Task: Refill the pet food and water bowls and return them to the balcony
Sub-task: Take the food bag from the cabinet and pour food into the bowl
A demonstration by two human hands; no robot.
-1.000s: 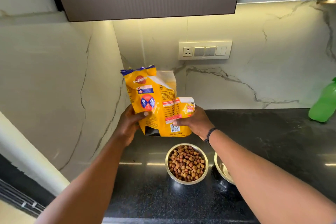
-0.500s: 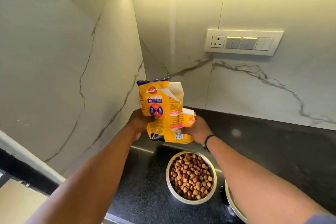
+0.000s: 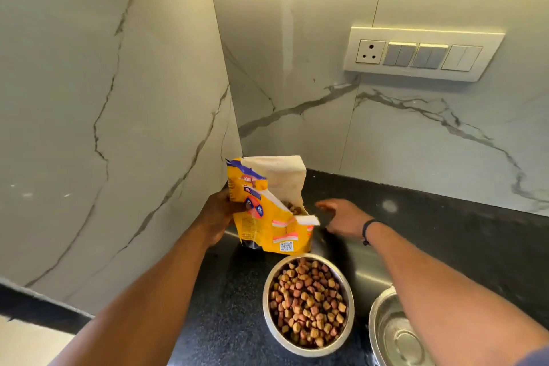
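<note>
On the black counter (image 3: 445, 246), head view only: my left hand (image 3: 218, 217) is clamped on the left edge of the food bag (image 3: 267, 217), which stands upright in the corner where the two marble walls meet, its base on or just above the counter; I cannot tell which. Bag top is torn open, white lining showing, kibble visible inside the mouth. My right hand (image 3: 341, 217) is just beside the bag on its right, fingers spread and apart, holding nothing, not touching the bag as far as I can see. Food bowl (image 3: 309, 303) sits just in front of the bag, heaped with kibble close to the rim. Second steel bowl (image 3: 392, 333) is just right of it, partly under my right forearm and cut off by the frame edge; looks empty, though a thin layer of water would be hard to see. Switch plate (image 3: 421, 53) on the back wall, not involved. Judgement: food refill is done, step in hand is parking the bag. Next: let go with the left once the bag stands by itself, since an open top will spill if it tips. Then the second bowl needs water, and both go to the balcony, carried level.
</note>
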